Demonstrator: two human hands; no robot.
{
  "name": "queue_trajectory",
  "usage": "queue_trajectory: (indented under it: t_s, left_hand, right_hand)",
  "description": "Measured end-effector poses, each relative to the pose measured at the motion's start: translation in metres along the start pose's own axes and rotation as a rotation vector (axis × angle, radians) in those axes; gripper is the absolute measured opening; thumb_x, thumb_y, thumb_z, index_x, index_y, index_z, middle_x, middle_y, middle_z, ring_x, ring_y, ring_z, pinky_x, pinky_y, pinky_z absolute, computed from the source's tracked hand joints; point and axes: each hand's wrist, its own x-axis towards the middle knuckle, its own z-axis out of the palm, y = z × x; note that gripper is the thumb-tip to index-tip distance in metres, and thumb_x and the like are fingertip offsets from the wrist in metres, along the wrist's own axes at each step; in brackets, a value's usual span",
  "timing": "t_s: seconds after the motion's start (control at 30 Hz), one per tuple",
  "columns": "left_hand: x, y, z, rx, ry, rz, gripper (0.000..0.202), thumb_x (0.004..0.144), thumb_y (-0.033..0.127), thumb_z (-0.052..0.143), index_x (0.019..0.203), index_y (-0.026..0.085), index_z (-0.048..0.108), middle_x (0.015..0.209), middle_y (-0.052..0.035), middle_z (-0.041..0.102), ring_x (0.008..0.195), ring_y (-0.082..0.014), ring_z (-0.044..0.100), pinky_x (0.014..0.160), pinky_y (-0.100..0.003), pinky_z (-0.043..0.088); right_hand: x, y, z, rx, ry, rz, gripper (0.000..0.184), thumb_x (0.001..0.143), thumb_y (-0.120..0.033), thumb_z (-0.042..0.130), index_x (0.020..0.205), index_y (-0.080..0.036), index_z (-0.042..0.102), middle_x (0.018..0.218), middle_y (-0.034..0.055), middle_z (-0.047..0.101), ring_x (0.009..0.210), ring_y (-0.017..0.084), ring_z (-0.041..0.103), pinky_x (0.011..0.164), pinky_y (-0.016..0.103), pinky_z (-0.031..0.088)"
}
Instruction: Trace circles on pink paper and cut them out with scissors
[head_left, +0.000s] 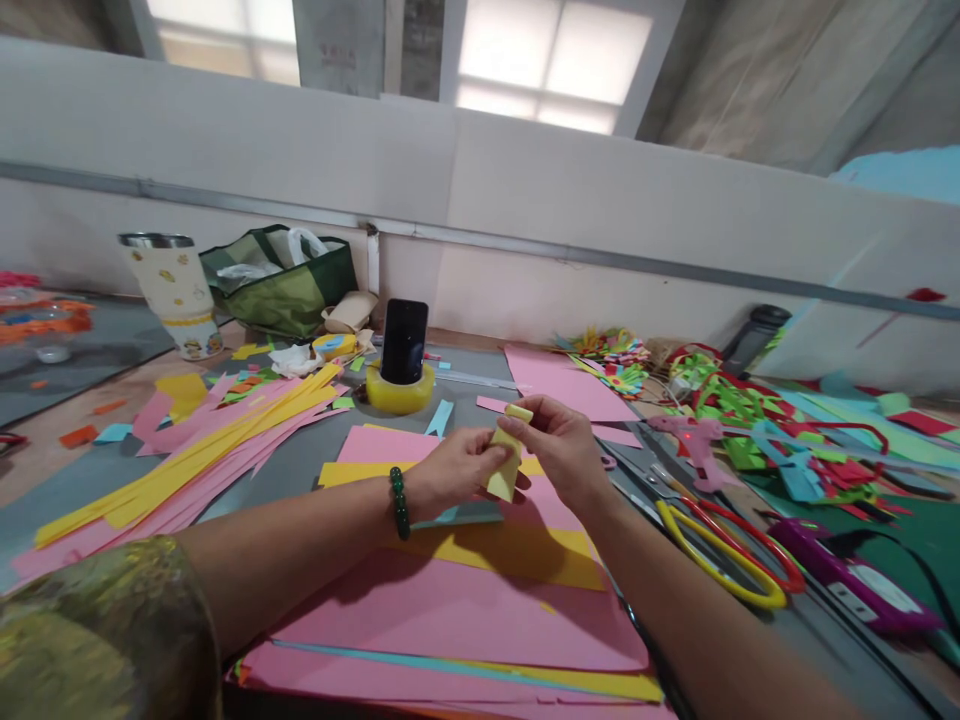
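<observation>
A small piece of folded yellow paper [504, 477] is held up between both hands, over a stack of coloured sheets. My left hand [461, 465] has its fingers closed around the lower part of the piece. At its upper end, where the paper looks folded or rolled, my right hand [559, 440] pinches it between thumb and fingers. Beneath the hands lie pink paper sheets [465, 610], with a yellow strip [540, 555] and a light blue strip [469, 513] across them.
Scissors with red and yellow handles [720, 550], a pink glue gun [697, 445] and a purple tool [847, 575] lie at right. Yellow strips [187, 450] spread at left. A phone [404, 342] stands in a tape roll [401, 393]; a tumbler [172, 295] stands far left.
</observation>
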Motion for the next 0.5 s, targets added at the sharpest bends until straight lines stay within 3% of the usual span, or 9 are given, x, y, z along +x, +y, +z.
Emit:
queue_trajectory:
  t_s: [0.2,0.37,0.5]
  left_hand:
    - [0.0015,-0.0009,-0.0056,-0.114,-0.044,-0.057,0.030,0.080,0.043,0.061,0.087,0.014,0.056,0.075,-0.0065,0.067,0.062,-0.0147,0.065,0.063,-0.028,0.048]
    - [0.0008,-0.0004,-0.0049,-0.123,-0.142,-0.026,0.035,0.078,0.047,0.062,0.092,0.015,0.057,0.077,-0.0053,0.065,0.067,-0.0137,0.065,0.064,-0.026,0.049]
    - [-0.0015,0.0022,-0.0010,-0.002,-0.094,-0.021,0.037,0.074,0.046,0.067,0.091,0.017,0.052,0.076,-0.0029,0.063,0.065,-0.0127,0.064,0.061,-0.025,0.048]
  right_hand:
    - [0.0020,-0.0046,-0.0063,-0.024,-0.093,0.096,0.039,0.061,-0.041,0.077,0.087,-0.016,0.064,0.058,-0.0050,0.055,0.043,0.005,0.040,0.039,0.020,0.030]
    - [0.0024,0.0000,-0.0056,-0.040,-0.045,0.029,0.036,0.062,-0.037,0.077,0.087,-0.016,0.061,0.061,-0.0033,0.059,0.044,0.007,0.049,0.040,0.020,0.038]
    - [0.0000,0.0010,-0.0030,-0.063,0.005,-0.022,0.034,0.066,-0.037,0.075,0.089,-0.017,0.059,0.064,-0.0037,0.059,0.043,0.008,0.052,0.041,0.022,0.042]
